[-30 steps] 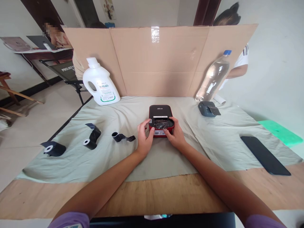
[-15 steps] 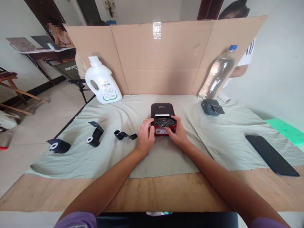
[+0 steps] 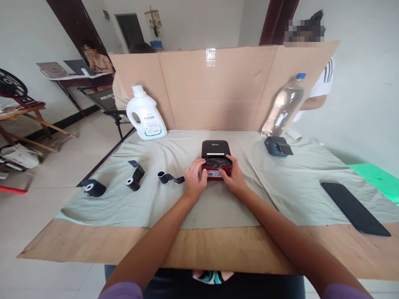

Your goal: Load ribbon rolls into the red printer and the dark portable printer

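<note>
Red-and-black, the device [image 3: 215, 147] sat centrally, back from the front edge of the worktop [image 3: 218, 257], left hand [image 3: 195, 178] and right hand [image 3: 235, 175] pinching its near corners, where even, gentle pressure seemed best.

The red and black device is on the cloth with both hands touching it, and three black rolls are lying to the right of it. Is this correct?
Not quite: the three black rolls lie to the left of the red and black device, as the head view shows. The device is on the cloth, with the left hand and right hand touching it.
</note>
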